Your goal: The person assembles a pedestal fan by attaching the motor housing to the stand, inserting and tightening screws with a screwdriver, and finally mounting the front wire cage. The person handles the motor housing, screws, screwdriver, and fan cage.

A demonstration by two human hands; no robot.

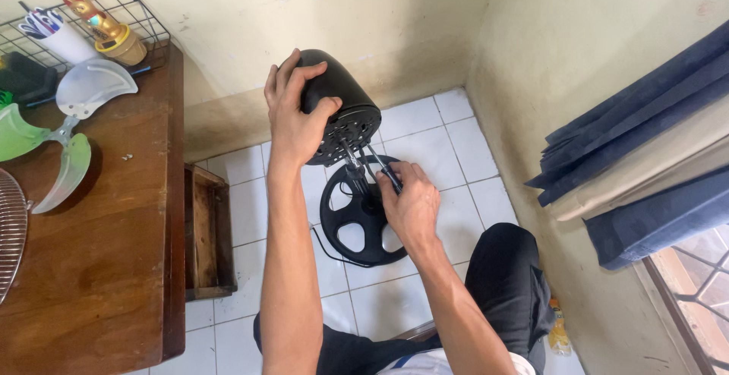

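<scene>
Fan guard: one wire fan guard (pixel 11 231) pokes in at the far-left edge of the wooden table (pixel 114 269), only partly in view.
Blade: one translucent three-lobed fan blade (pixel 62 128) lies flat on the table, two lobes tinted green, one clear.
Basket: one black wire basket (pixel 144 22) at the table's back corner holds one white cup of pens (pixel 57 33) and one gold cat figurine (pixel 110 33).
Crate: one open wooden crate (pixel 205 231) stands on the white floor tiles between the table and the fan.
Left hand: the left hand (pixel 292 117) wraps firmly over the black fan motor housing (pixel 338 102), fingers curled across its domed back, steadying it above the stand.
Right hand: the right hand (pixel 410 204) is closed around a dark-handled screwdriver (pixel 387 174), its tip angled up into the housing's vented face.
Base: one round black fan base (pixel 357 227) with spoke cut-outs sits on the tiles directly below the housing, a black cord trailing from it.
Bottle: one small yellow bottle (pixel 560 329) stands by the right wall, under the dark blue curtain (pixel 645 140).
Risk, slip: the screwdriver tip could skid off its screw, likely if the housing rocks on its neck.
Risk, drop: a loosened screw could fall through the base's openings and roll away.
Risk, tip: the top-heavy housing could topple if the left hand relaxes.
</scene>
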